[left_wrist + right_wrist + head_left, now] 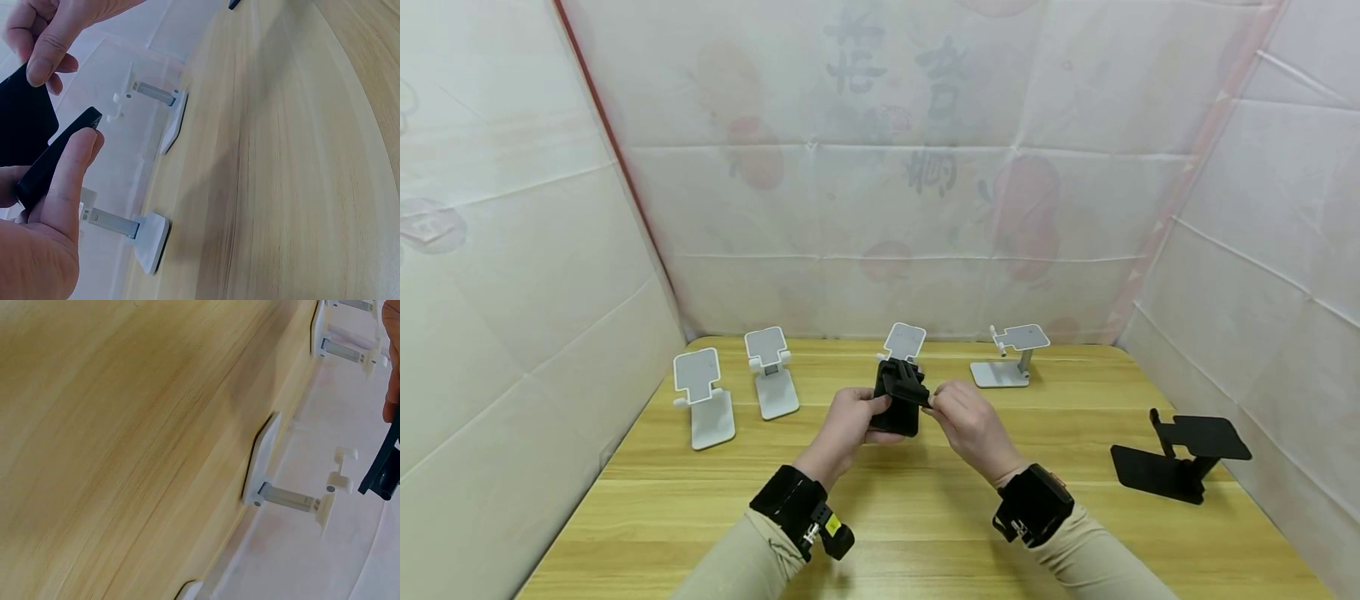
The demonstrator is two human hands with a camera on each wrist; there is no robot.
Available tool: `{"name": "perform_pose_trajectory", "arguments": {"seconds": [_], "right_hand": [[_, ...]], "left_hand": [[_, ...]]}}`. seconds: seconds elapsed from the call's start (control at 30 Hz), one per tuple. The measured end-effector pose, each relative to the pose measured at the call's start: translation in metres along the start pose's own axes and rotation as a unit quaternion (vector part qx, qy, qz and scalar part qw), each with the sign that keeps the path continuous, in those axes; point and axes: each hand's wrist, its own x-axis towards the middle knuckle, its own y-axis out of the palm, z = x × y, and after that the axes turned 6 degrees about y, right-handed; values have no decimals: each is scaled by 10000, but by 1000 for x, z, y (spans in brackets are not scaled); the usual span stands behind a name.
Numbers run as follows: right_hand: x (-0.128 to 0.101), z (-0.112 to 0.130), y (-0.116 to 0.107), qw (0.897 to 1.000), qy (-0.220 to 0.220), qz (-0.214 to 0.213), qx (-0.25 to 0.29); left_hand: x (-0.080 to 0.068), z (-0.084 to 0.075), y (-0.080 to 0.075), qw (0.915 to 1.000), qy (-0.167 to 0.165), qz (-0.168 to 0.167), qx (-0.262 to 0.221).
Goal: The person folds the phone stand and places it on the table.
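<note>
A black folding phone stand [897, 419] is held above the table, in the middle of the head view. My left hand [848, 421] grips its base, thumb on one face and fingers on the other. Pinched between thumb and fingers of my right hand [973, 423] is the edge of its upper plate. In the left wrist view, the dark plate [25, 112] stands at an angle to the thick base [53, 159]. The right wrist view catches only an end of the black stand [389, 465] and a little of a hand.
Several white phone stands line the table's far side: two at the left [711, 417] [777, 393], one behind the held stand [905, 340], one at the right [1000, 374]. Another black stand [1157, 472] sits unfolded at the right. Pale curtains [880, 208] enclose the wooden table [917, 533].
</note>
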Motion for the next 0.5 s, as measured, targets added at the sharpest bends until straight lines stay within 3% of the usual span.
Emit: {"name": "perform_pose_trajectory", "arguments": {"seconds": [0.5], "right_hand": [[-3, 0, 3, 9999, -114, -65, -42]], "left_hand": [[-1, -2, 1, 9999, 8, 43, -128]]}}
